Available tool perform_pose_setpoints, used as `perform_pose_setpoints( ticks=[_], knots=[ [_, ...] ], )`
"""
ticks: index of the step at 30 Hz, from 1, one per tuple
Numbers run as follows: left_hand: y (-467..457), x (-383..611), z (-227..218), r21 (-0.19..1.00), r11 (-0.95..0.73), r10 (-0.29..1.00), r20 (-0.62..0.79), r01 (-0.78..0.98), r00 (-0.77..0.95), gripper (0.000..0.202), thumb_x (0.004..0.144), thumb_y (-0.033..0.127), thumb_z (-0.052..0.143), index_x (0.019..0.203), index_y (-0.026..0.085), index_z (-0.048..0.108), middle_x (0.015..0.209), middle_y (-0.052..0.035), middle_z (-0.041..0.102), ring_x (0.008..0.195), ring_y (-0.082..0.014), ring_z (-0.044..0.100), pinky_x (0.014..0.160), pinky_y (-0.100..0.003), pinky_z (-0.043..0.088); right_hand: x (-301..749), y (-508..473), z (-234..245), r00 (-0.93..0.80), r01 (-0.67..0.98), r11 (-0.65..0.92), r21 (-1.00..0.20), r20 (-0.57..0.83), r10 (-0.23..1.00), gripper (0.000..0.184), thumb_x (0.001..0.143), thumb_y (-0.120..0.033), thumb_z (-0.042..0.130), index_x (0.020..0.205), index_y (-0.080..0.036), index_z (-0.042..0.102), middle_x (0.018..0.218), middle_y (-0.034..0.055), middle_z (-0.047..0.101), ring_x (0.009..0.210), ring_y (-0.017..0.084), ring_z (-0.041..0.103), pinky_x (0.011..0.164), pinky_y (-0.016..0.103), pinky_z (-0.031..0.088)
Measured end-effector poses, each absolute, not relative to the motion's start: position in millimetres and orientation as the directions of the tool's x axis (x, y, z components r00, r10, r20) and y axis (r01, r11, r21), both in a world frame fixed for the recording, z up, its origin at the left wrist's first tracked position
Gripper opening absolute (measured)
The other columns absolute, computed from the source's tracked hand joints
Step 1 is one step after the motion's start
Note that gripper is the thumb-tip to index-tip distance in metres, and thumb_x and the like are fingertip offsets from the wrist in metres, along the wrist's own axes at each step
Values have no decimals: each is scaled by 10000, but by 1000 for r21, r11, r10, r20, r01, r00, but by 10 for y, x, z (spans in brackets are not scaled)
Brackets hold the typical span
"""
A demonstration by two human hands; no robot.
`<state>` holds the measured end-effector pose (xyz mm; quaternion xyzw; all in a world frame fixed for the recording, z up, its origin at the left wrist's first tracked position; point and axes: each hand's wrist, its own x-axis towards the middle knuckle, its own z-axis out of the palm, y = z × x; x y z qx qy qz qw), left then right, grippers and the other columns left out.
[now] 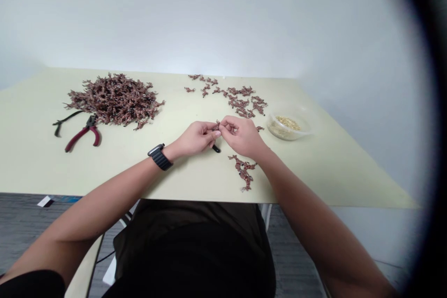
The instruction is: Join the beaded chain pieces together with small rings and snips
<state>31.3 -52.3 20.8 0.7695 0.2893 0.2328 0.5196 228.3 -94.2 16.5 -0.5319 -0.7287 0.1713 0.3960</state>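
Note:
Above the middle of the table, my left hand pinches a small brown animal-like figurine between thumb and fingers. My right hand meets it from the other side, its fingertips closed together right at the figurine. Whatever those fingertips hold is hidden or too small to make out. Under the left fingers pokes out the black end of a tool, the rest of it covered. A loose cluster of similar brown figurines lies just below my right hand.
A large heap of brown figurines is on the left, with red-handled pliers and a black strap-like item before it. More figurines lie scattered at the back. A clear plastic bowl of tiny gold-coloured pieces stands right.

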Motion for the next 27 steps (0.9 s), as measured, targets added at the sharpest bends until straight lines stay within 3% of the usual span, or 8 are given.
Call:
perform_pose_setpoints(
  ticks=[4, 7, 15, 27],
  knots=[
    [-519, 305, 230, 857, -456, 694, 175, 238, 698, 259, 992, 375, 586, 876, 146, 621, 671, 8, 595, 584, -95, 482, 584, -220, 379, 2284, -902, 139, -91, 435, 259, -862, 244, 965, 201, 925, -357, 621, 797, -204, 650, 672, -4, 612, 575, 132, 502, 549, 279, 378],
    [-509, 295, 258, 897, -385, 689, 121, 219, 715, 277, 1005, 397, 572, 895, 146, 616, 656, 14, 585, 541, -83, 453, 553, -215, 369, 2300, -896, 151, -107, 352, 225, -909, 199, 974, 243, 927, -415, 641, 822, -196, 664, 670, -1, 613, 560, 127, 511, 532, 273, 382],
    [-508, 302, 249, 944, -269, 684, 47, 192, 728, 326, 1004, 456, 597, 933, 140, 636, 637, 15, 569, 493, -65, 410, 502, -206, 334, 2332, -868, 118, -58, 552, 329, -766, 359, 932, 158, 918, -326, 635, 842, -203, 699, 743, 18, 678, 672, 161, 564, 635, 300, 432],
    [-507, 309, 237, 947, -253, 695, 37, 196, 718, 349, 1011, 475, 587, 908, 145, 634, 644, 5, 581, 488, -65, 409, 490, -209, 327, 2302, -962, 223, -80, 684, 370, -629, 439, 895, 120, 913, -261, 642, 820, -211, 700, 665, -11, 626, 623, 146, 525, 637, 301, 400]
  ],
)
